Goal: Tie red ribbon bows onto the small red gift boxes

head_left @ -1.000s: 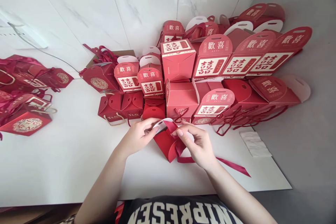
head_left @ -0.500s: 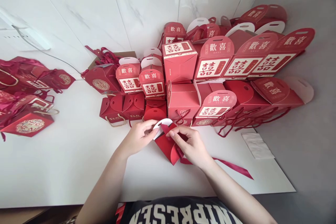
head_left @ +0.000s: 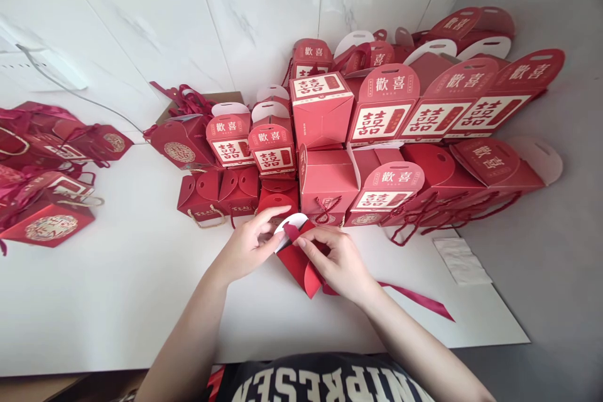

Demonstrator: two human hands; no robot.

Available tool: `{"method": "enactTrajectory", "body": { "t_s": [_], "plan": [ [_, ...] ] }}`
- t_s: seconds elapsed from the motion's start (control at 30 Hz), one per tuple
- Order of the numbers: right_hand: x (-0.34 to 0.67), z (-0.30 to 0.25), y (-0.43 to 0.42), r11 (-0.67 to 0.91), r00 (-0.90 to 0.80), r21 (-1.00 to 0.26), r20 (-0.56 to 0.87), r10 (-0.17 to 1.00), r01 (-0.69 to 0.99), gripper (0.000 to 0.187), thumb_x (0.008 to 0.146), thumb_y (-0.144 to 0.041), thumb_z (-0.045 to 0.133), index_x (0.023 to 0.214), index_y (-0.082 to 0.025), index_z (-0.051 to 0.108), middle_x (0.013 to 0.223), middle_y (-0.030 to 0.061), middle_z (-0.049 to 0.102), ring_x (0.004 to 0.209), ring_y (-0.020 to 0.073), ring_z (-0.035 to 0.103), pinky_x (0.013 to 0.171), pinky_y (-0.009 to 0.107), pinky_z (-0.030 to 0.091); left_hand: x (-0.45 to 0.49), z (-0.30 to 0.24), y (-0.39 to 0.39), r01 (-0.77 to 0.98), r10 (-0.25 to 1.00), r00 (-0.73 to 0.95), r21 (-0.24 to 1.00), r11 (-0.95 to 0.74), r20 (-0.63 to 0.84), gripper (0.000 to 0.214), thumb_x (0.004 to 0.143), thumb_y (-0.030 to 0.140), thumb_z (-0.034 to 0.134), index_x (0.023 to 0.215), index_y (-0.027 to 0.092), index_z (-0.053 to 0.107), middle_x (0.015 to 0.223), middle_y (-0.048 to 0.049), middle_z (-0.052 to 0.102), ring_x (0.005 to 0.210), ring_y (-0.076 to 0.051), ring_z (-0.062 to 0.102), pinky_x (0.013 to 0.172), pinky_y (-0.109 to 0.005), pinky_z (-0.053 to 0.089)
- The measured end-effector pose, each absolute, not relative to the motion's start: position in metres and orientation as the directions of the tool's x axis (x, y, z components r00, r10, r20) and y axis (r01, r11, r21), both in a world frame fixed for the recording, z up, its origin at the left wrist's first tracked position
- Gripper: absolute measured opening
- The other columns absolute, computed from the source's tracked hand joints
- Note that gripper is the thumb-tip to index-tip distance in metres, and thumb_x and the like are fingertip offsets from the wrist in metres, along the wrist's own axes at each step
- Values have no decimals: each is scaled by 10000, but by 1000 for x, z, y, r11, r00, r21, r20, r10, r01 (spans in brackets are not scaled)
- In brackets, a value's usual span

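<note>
The person's left hand (head_left: 247, 245) is staying partly open, its curved fingers pressing against the white die-cut handle (head_left: 286, 230) of a red gift box (head_left: 298, 267), which is lying folded and unfinished on a white board (head_left: 117, 308) directly between both hands. The right hand (head_left: 336, 260) is closing on the box's top, with thumb and fingers pinching a dark red ribbon (head_left: 414, 302) against the red flap. The ribbon's loose end is trailing out to the right across the board. Just beyond the hands, assembled red boxes printed with 歡喜 and double-happiness characters (head_left: 320, 110) are standing in stacked rows against a white marble wall (head_left: 141, 25). Red gift bags (head_left: 51, 226) are lying heaped at the far left, and a white tissue (head_left: 461, 262) is lying at the board's right edge.
</note>
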State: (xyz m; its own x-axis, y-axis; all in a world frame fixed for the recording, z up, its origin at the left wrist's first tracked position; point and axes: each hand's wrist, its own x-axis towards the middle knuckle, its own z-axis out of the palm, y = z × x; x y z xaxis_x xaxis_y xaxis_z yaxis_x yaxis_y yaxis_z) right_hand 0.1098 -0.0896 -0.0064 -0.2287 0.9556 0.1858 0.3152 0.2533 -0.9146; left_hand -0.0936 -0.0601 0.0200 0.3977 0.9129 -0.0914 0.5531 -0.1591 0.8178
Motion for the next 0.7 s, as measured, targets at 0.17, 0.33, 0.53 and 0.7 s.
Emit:
{"method": "enactTrajectory", "body": {
  "t_s": [0.17,0.33,0.53,0.7],
  "plan": [
    [109,-7,-90,280,-246,-912,210,946,300,211,970,-272,535,843,-206,690,795,-4,700,736,149,618,743,266,433,-95,17,-58,451,893,440,883,-131,-92,392,956,411,497,1266,197,605,856,-28,679,746,-142,608,679,-228,483],
    [109,-8,-91,291,-258,-906,216,942,307,198,964,-264,546,830,-210,682,785,-9,695,732,150,614,757,273,431,-87,12,-59,420,934,357,894,-156,-5,312,932,411,549,951,151,721,818,-36,695,740,-150,626,653,-220,484],
    [111,-7,-91,290,-264,-903,210,941,317,200,965,-283,547,837,-209,681,785,-8,695,741,152,615,758,275,430,-73,14,-66,452,950,303,867,-209,71,276,916,374,571,807,151,690,708,-4,655,637,-114,581,586,-200,455],
    [115,-10,-94,255,-258,-930,186,948,263,197,979,-329,530,911,-224,683,882,-6,712,814,148,643,779,253,454,-80,12,-67,393,986,168,917,-75,8,270,911,406,559,786,170,604,705,10,637,610,-123,624,595,-226,515]
  ]
}}
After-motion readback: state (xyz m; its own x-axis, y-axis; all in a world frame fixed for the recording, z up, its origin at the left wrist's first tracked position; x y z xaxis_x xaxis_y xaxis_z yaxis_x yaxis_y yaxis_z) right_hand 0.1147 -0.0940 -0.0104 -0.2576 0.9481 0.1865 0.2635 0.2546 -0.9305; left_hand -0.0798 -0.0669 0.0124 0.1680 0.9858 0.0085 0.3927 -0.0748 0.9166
